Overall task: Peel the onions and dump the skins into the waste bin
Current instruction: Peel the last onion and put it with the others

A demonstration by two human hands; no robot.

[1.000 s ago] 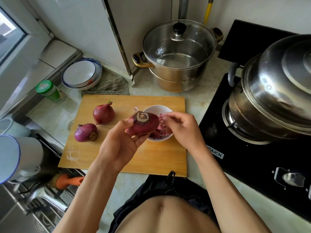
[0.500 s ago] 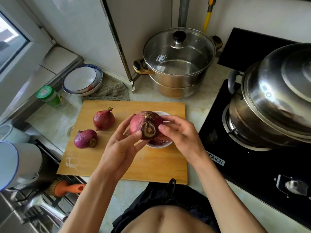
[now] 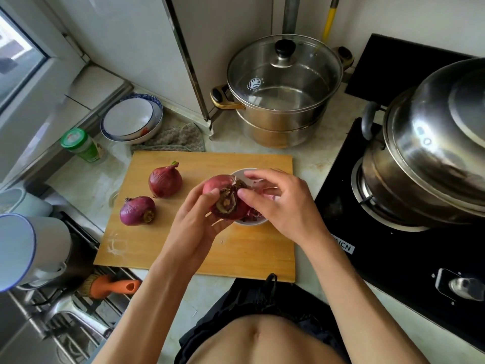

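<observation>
My left hand (image 3: pixel 195 227) cupped a red onion (image 3: pixel 223 197) from below, fingers and thumb curled round it, root end turned up toward me. My right hand (image 3: pixel 278 203) came in from the other side, thumb and fingertips pinching at the skin beside the root. I held the onion just above a small white bowl (image 3: pixel 242 173) that stood on the wooden cutting board (image 3: pixel 252 253); purple onion skins (image 3: pixel 253 215) lay in it, though my hands covered most of the bowl and I could not tell how full it was.

Two more onions sat on the board to my left, one with a green sprout (image 3: pixel 165 181) and a purpler one (image 3: pixel 137 210) nearer me, close together but apart.

Behind the board a steel steamer pot (image 3: pixel 283 111) stood under a glass lid, nothing showing inside through the glass. A larger steel pot (image 3: pixel 425 164) with a domed lid sat on the gas hob (image 3: pixel 393 258), cut off at the right edge, its contents hidden. Stacked white bowls with blue rims (image 3: pixel 131 119) leaned in the corner beside a green-capped jar (image 3: pixel 81 145). A white mug (image 3: pixel 29 250) at the left edge was only partly in view.
</observation>
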